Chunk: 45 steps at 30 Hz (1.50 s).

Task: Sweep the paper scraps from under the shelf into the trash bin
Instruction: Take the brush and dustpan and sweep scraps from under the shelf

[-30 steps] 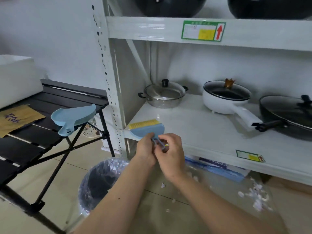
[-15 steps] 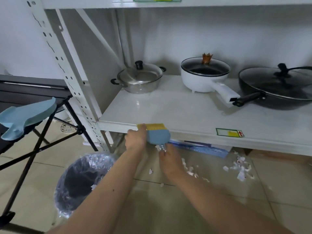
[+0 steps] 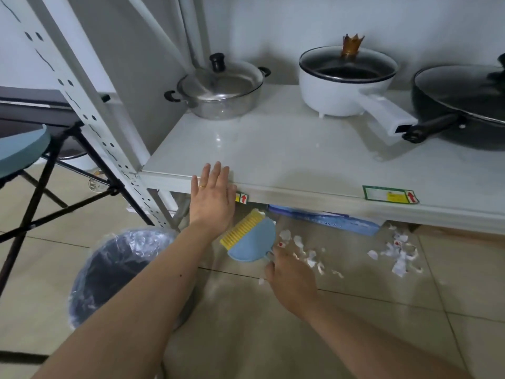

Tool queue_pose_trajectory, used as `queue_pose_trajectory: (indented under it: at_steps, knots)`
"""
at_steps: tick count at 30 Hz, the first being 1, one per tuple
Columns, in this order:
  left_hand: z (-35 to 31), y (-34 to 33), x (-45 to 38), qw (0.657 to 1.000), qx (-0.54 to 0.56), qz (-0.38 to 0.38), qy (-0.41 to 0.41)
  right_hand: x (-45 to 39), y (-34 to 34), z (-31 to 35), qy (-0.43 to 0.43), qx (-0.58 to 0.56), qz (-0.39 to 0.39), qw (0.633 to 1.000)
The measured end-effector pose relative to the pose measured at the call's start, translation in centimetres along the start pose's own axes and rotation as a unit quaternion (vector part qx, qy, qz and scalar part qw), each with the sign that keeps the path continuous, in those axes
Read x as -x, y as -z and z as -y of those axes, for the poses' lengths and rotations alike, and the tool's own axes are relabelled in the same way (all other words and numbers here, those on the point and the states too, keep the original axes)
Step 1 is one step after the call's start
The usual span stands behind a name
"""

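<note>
My right hand (image 3: 291,280) grips the handle of a small blue brush with yellow bristles (image 3: 252,237), held low over the floor just below the white shelf's front edge (image 3: 300,194). White paper scraps (image 3: 303,248) lie on the tiles right of the brush, and a second cluster of scraps (image 3: 399,251) lies further right under the shelf. My left hand (image 3: 211,196) is flat and open, fingers spread, against the shelf's front edge above the brush. The trash bin (image 3: 114,272), lined with clear plastic, stands on the floor at lower left, under my left forearm.
A steel lidded pot (image 3: 218,88), a white saucepan (image 3: 347,83) and a black pan (image 3: 464,105) sit on the shelf. A blue box (image 3: 328,218) lies under it. A perforated shelf post (image 3: 90,116) and a black folding table's legs (image 3: 41,192) stand left, with a blue dustpan (image 3: 19,151) on the table.
My left hand let go of the brush and went up flat against the shelf edge. My right hand lowered the brush toward the floor scraps. The view tilted further down.
</note>
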<state>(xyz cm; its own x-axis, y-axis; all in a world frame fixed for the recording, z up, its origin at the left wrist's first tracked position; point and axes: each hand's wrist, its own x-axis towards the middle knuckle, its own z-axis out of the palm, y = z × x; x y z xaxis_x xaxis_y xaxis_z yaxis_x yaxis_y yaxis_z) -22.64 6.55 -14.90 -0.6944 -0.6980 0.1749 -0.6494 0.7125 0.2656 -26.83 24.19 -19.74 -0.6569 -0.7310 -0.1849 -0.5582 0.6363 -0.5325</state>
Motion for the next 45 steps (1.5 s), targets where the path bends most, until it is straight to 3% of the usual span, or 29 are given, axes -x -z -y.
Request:
queue_pose_trajectory:
  at_steps: [6,13,19,25,39,45]
  knots:
    - [1.3,-3.8,-1.8,0.996,0.041,-0.047,0.058,-4.1,-1.8,-2.3,-0.040,0.019,0.025,0.999]
    - [2.6,-7.0,-2.7,0.977,0.059,-0.202,0.024,-8.7,-4.0,-4.0,-0.076,0.007,0.043,0.996]
    - [5.5,-9.4,-4.4,0.932,-0.004,-0.354,-0.076,-12.3,-6.7,-6.6,-0.097,0.004,0.038,0.994]
    - [6.2,-11.6,-6.0,0.886,-0.009,-0.455,-0.092,-15.8,-9.4,-9.1,-0.113,0.002,0.029,0.993]
    - [5.7,-13.4,-8.1,0.834,0.065,-0.539,-0.103,-23.5,-12.6,-6.8,-0.033,0.105,0.005,0.994]
    - [5.6,-13.8,-8.4,0.823,0.060,-0.555,-0.101,-25.8,-13.7,-7.2,-0.094,0.099,0.063,0.989]
